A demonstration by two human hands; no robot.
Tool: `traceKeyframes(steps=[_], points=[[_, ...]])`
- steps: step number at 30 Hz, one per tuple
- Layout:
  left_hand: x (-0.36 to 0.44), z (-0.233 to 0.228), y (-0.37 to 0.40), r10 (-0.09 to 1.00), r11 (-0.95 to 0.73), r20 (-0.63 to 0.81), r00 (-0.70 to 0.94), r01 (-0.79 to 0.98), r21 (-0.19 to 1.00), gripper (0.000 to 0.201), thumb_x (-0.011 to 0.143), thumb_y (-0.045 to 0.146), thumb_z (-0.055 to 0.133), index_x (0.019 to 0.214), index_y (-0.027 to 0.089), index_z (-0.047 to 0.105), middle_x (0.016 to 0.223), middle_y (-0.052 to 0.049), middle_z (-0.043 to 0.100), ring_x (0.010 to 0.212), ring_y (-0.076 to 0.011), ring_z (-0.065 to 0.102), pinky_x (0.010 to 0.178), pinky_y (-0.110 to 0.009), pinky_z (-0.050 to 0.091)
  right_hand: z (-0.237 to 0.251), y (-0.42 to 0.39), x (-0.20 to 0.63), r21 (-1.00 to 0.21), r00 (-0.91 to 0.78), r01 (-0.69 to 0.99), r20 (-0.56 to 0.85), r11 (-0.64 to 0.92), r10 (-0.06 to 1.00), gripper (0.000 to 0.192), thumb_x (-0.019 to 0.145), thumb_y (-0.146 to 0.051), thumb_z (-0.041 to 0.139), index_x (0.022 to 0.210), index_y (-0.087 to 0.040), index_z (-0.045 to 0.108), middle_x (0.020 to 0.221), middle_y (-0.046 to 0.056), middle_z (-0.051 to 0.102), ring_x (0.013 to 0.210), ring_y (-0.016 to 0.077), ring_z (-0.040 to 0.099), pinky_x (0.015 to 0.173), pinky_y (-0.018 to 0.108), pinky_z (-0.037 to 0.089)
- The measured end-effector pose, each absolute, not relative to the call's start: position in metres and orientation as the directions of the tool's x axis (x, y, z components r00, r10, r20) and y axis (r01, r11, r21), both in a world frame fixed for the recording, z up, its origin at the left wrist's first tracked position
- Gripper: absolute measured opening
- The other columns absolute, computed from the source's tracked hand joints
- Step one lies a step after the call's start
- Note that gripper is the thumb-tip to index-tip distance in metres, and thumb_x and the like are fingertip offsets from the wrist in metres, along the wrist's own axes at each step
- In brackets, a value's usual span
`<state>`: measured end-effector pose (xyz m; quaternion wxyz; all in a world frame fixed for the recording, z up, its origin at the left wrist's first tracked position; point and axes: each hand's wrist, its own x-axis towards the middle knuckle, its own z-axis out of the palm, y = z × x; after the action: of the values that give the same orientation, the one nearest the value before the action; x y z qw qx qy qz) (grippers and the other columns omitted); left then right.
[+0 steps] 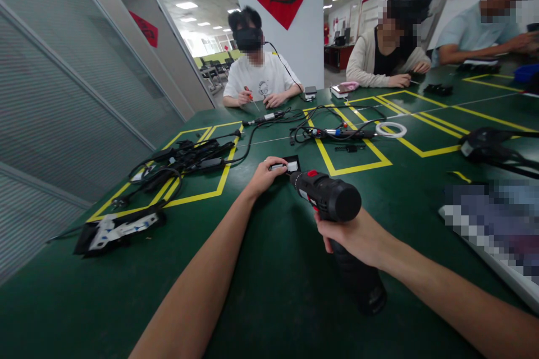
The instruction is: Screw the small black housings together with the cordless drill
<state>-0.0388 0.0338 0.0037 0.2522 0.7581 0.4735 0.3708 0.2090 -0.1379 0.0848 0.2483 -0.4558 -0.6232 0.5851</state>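
My right hand (353,235) is wrapped round the grip of a black cordless drill (324,196) with a red switch on top. The drill's chuck points away from me, at a small white block (292,166) on a flat black piece (298,160). My left hand (269,171) presses its fingers on the near left side of that white and black part, holding it against the table. The drill's tip is close to the part; whether it touches cannot be made out.
Black cables (189,157) lie heaped at the left, near a black and white part (126,230). Beyond my hands are a blue-black pen-shaped tool (337,133) and a white ring (391,130). A tablet-like device (492,235) sits at right. Several people sit across the green table (269,291).
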Motion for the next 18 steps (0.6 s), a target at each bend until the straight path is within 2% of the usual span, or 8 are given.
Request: traceKeyframes(steps=[10,18], points=[[-0.0387,0.0026,0.0349,0.903,-0.429,0.332,0.273,0.516,0.742,0.028,0.077,0.040,0.060,0.097,0.021,0.067,0.107,-0.005,0.063,0.106,-0.0212,0.056,0.100,-0.036,0.039,0.0797,-0.1372,0.2089,-0.964,-0.465,0.247,-0.204,-0.095,0.862,0.005,0.078,-0.018,0.054,0.083,-0.018,0.054,0.058,-0.002,0.058,0.056,0.0143,0.058,0.062,0.029,0.044],[-0.0387,0.0023,0.0351,0.906,-0.422,0.325,0.271,0.524,0.739,0.029,0.077,0.040,0.059,0.097,0.021,0.067,0.107,-0.005,0.063,0.106,-0.0207,0.056,0.100,-0.035,0.040,0.0841,-0.1395,0.2092,-0.952,-0.453,0.291,-0.225,-0.096,0.863,0.004,0.078,-0.018,0.053,0.081,-0.017,0.057,0.057,-0.001,0.058,0.056,0.0144,0.058,0.063,0.030,0.044]])
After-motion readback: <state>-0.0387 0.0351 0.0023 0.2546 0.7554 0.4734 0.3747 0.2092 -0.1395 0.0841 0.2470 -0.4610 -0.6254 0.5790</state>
